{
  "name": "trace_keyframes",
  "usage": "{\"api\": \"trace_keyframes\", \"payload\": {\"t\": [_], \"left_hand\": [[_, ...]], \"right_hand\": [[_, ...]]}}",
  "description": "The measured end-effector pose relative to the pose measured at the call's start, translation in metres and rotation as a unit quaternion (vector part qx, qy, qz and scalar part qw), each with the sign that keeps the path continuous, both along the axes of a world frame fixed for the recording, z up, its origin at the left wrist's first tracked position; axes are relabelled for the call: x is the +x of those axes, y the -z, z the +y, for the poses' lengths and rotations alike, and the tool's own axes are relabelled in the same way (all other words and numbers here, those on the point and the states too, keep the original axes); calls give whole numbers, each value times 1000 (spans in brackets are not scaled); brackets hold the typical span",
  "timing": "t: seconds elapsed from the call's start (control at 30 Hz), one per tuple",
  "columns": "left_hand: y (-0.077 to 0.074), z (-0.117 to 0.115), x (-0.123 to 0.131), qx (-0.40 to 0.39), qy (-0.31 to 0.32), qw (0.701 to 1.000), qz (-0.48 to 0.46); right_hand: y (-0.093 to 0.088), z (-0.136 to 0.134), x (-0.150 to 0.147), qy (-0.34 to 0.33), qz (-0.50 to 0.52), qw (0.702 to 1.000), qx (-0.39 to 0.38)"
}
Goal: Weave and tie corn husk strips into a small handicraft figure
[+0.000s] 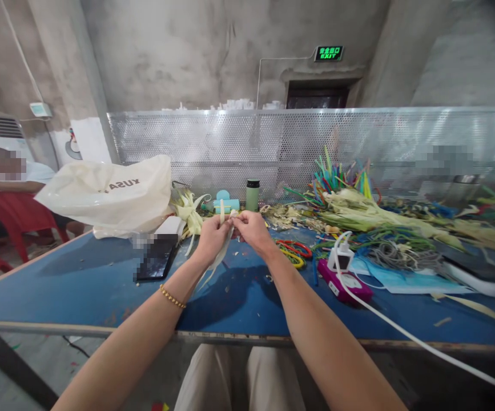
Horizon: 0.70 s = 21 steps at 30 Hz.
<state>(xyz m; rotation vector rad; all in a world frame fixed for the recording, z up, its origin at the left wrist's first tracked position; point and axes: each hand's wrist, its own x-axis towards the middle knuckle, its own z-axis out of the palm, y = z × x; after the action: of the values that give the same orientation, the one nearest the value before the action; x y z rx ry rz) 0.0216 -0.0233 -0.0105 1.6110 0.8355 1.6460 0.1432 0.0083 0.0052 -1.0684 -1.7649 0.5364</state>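
Both hands meet over the middle of the blue table, raised above its top. My left hand (213, 235) is closed on pale corn husk strips (221, 254), one end sticking up past the thumb and the longer ends hanging below. The fingers of my right hand (251, 229) pinch the top of the same strips, close to the left fingertips. What exactly lies between the right fingertips is too small to make out. Left of my hands lies a bundle of corn husk (189, 212), tied or gathered near its top.
A dark phone (158, 257) and a large white plastic bag (110, 191) lie left. A green bottle (252, 196) stands behind my hands. Rightward are coloured cords (293, 251), a purple power strip (345, 282) with a white cable, and heaped husks (371, 211). Another person sits far left.
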Motion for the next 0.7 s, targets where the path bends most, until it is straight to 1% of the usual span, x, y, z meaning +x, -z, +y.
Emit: {"api": "trace_keyframes", "payload": {"t": [0.07, 0.13, 0.2, 0.3, 0.37, 0.47, 0.57, 0.7], "left_hand": [[0, -1, 1, -11, 34, 999, -10], [0, -1, 0, -30, 50, 998, -16], [0, 0, -1, -54, 48, 997, -28], [1, 0, -3, -65, 23, 997, -35], [1, 0, -2, -53, 15, 998, -28], [1, -1, -1, -35, 19, 999, -23], [0, -1, 0, -39, 31, 998, -31], [0, 0, -1, -49, 38, 997, -42]], "right_hand": [[0, 1, 1, 29, -38, 998, 36], [-1, 2, 3, 53, -62, 994, 67], [-2, 1, 4, 71, -55, 992, 94], [-4, -3, 3, 77, -23, 988, 130], [-4, -5, 1, 65, -14, 988, 138], [-3, -6, -2, 57, -12, 987, 148], [-2, -6, -3, 64, -3, 985, 161], [-1, -4, -3, 59, 12, 987, 148]]}}
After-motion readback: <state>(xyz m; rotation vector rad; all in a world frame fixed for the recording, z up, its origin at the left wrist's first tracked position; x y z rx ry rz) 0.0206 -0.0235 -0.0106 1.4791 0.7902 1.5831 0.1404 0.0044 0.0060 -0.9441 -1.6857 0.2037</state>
